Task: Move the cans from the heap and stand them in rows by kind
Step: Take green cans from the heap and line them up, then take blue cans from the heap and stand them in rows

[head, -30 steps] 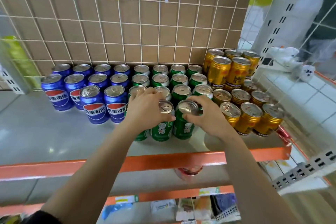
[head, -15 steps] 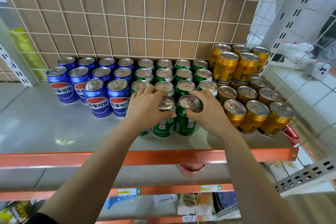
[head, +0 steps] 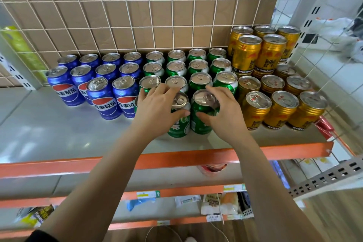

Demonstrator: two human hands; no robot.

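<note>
Upright cans stand in rows on a grey shelf [head: 59,135]: blue cola cans [head: 104,102] on the left, green cans [head: 200,82] in the middle, gold cans [head: 280,110] on the right. My left hand [head: 157,110] wraps a front green can [head: 179,122], and a further green can is mostly hidden under the palm. My right hand [head: 225,112] grips the neighbouring front green can [head: 202,116]. Both cans stand on the shelf, side by side and nearly touching.
A wire grid with cardboard [head: 137,15] backs the shelf. Several gold cans [head: 263,51] are stacked in a second tier at the back right. An orange rail [head: 196,157] edges the shelf front. Lower shelves hold packets [head: 220,202]. Bare shelf lies front left.
Both hands stay on the two front green cans, which have barely shifted. My view has tilted down and moved closer.
</note>
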